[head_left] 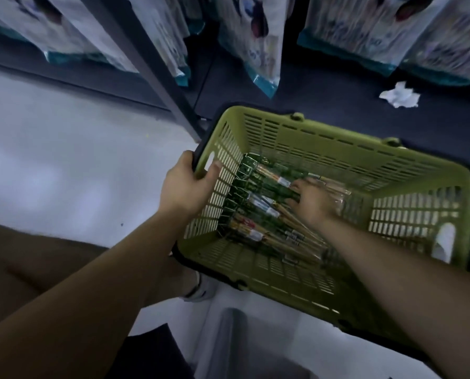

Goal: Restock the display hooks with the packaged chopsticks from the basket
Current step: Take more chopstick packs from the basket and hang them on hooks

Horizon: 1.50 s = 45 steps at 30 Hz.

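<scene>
Two grips at the basket (324,149).
My left grip (186,184) clasps its rim; my right grip (311,199), blurred on the chopstick packs (258,212), I cannot read; overlapping packs could snag, spilling.

The single head view looks steeply down, close over a green basket (337,149) on the floor (64,160).

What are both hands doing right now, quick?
Left hand: gripping the green basket by its end rim.
Right hand: down on the chopstick packs, blurred; grip cannot be told.
</scene>
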Tool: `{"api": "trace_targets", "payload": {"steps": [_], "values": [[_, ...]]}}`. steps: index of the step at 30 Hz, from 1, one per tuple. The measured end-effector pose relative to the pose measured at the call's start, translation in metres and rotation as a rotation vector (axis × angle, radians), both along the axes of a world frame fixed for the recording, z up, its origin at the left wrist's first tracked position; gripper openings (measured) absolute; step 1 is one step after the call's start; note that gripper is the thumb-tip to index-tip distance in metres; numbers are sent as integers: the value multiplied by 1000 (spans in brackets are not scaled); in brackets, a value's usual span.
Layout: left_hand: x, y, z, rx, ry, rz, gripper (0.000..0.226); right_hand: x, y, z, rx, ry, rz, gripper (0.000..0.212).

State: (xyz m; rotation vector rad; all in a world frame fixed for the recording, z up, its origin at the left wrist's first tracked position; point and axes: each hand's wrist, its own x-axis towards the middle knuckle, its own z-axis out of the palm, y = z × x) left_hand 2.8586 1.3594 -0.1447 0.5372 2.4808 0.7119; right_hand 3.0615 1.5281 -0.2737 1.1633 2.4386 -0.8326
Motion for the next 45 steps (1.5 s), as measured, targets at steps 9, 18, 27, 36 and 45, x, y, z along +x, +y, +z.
{"api": "trace_targets", "payload": {"steps": [9,18,27,36,45], "values": [[-1,2,-2,19,3,13,37,-6,-7,-14,152,-35,137,40],[-4,2,3,54,-89,11,24,-7,-3,-5,-61,-74,-26,27],[28,17,29,170,-34,-192,31,-29,-13,94,-551,399,-268,22],[20,20,30,378,-604,222,20,-32,-35,91,-606,400,-207,11],[13,16,29,364,-525,152,20,7,-51,7,-217,-140,190,63]]}}
